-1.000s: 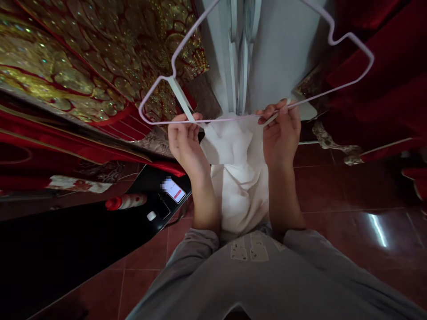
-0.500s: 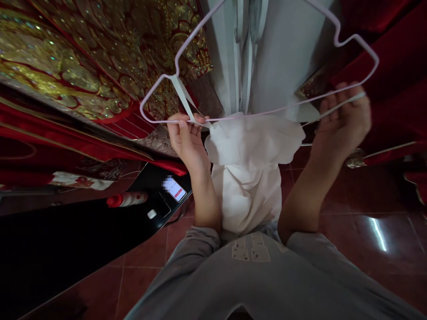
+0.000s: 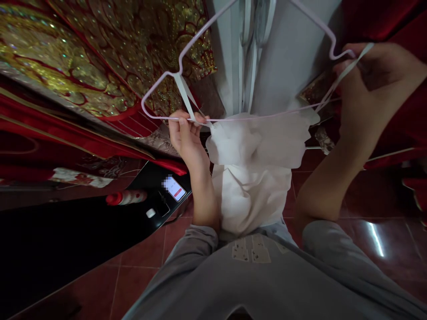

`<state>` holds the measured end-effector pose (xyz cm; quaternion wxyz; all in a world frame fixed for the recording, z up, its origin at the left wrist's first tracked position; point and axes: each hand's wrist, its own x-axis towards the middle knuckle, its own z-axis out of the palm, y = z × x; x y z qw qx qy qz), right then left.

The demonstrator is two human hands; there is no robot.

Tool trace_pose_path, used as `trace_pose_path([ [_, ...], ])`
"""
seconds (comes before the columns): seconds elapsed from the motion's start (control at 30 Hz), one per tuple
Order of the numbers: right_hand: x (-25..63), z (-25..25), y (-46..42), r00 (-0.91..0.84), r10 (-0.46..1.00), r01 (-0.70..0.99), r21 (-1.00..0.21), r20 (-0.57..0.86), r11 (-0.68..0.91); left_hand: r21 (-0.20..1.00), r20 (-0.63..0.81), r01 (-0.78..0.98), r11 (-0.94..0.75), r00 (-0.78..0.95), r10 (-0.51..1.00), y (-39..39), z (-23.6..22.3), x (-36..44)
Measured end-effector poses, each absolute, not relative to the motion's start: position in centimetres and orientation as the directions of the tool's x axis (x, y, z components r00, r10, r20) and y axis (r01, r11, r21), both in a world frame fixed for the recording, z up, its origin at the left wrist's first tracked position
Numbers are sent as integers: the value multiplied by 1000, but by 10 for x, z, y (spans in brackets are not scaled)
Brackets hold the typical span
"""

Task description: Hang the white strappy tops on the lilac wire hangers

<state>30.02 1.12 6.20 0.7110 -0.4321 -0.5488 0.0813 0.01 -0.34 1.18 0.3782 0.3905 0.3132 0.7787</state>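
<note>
A pale pink wire hanger [image 3: 180, 62] spans the view in front of me. Below its bottom bar hangs a white garment [image 3: 255, 191] with a ruffled, scalloped top edge. Its left strap [image 3: 185, 95] is looped over the hanger's left shoulder notch. My left hand [image 3: 188, 138] is closed around the bottom bar beside that strap. At the other end, my right hand [image 3: 376, 84] pinches the garment's right strap [image 3: 347, 70], drawing it up at the hanger's right notch. The right fingers partly hide that end of the hanger.
Gold-sequined red garments [image 3: 133, 53] hang at left, with dark red fabric [image 3: 376, 22] at right. Grey-white panels [image 3: 283, 53] stand behind the hanger. A black table [image 3: 66, 240] at lower left bears a lit phone [image 3: 175, 189], a red-capped bottle [image 3: 128, 198] and a small white case [image 3: 151, 213].
My right hand has moved up and to the right, pulling the right strap from below the bottom bar to the hanger's right notch. My left hand has stayed in place.
</note>
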Motion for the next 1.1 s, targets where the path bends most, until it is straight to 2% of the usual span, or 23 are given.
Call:
trace_pose_path([
  [0.07, 296, 67, 12, 287, 607, 421, -667, 741, 615, 771, 371, -362, -524, -412, 832, -4, 13, 2],
  [0.17, 291, 75, 9, 231, 634, 467, -656, 738, 593, 731, 399, -397, -555, -411, 820, -4, 12, 5],
  [0.33, 275, 94, -1, 219, 759, 434, -758, 613, 486, 739, 418, -369, -564, -406, 813, 0, 4, 2],
  [0.4, 263, 98, -9, 325, 720, 417, -776, 614, 473, 763, 419, -331, -554, -399, 816, -1, 3, 2],
  [0.47, 248, 94, -20, 543, 575, 327, -785, 612, 527, 787, 408, -311, -534, -387, 827, -3, 3, 3],
  [0.53, 232, 80, -32, 759, 402, 197, -769, 512, 608, 808, 403, -278, -519, -381, 832, -6, 3, 7],
  [0.6, 216, 58, -43, 854, 349, 87, -766, 387, 636, 829, 404, -231, -509, -383, 831, -7, 3, 9],
  [0.63, 208, 46, -47, 849, 397, 37, -789, 349, 614, 838, 404, -207, -504, -385, 830, -7, 2, 10],
  [0.67, 201, 34, -50, 779, 545, -60, -829, 310, 557, 846, 403, -188, -499, -386, 830, -7, 1, 10],
  [0.7, 193, 24, -51, 657, 708, -161, -869, 259, 467, 851, 402, -177, -494, -386, 830, -6, 1, 10],
  [0.77, 179, 12, -50, 471, 861, -256, -904, 194, 343, 851, 403, -177, -494, -383, 831, -6, 1, 9],
  [0.97, 157, 18, -39, 300, 938, -544, -777, 174, 318, 783, 423, -310, -539, -370, 827, -14, 0, 15],
  [1.1, 159, 13, -40, 231, 955, -533, -797, 185, 283, 796, 485, -170, -581, -395, 780, -20, -15, 22],
])
